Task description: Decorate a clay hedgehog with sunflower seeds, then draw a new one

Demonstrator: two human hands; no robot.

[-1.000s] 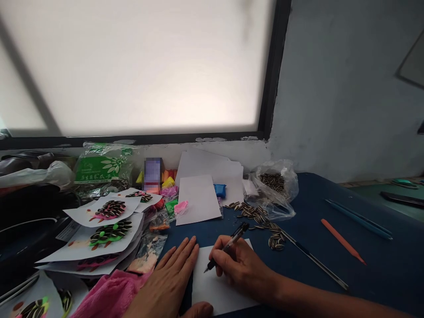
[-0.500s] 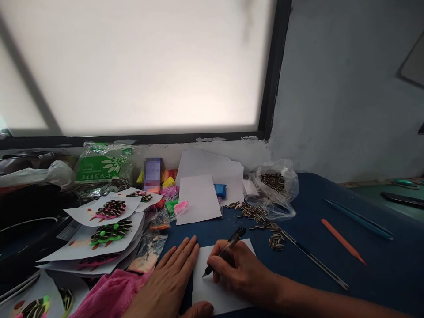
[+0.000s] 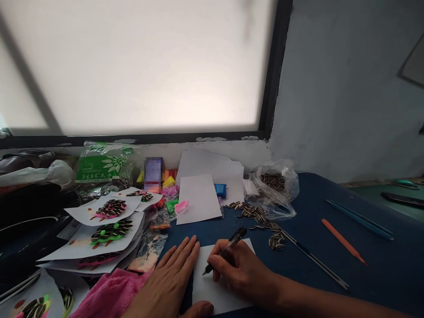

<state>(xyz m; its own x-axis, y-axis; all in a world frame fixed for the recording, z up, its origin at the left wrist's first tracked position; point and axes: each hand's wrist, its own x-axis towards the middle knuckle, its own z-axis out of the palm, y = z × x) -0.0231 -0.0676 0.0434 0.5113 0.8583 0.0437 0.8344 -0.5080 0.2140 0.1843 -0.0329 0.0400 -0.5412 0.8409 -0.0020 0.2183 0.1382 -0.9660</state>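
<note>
Two bare hands are showing in the head view. Your right hand (image 3: pixel 247 274) is grasping a black pen (image 3: pixel 232 243), its tip pointing down at a white sheet (image 3: pixel 207 292) that is lying before you on the blue table (image 3: pixel 391 274); whether it is touching, I cannot tell. Your left hand (image 3: pixel 165 282) is lying flat, fingers extended, thumb overlapping the sheet's near-left corner. No clear marks are showing, so this sheet is seemingly barely begun. Seed-decorated pictures (image 3: pixel 111 232), apparently finished, are lying at left.
</note>
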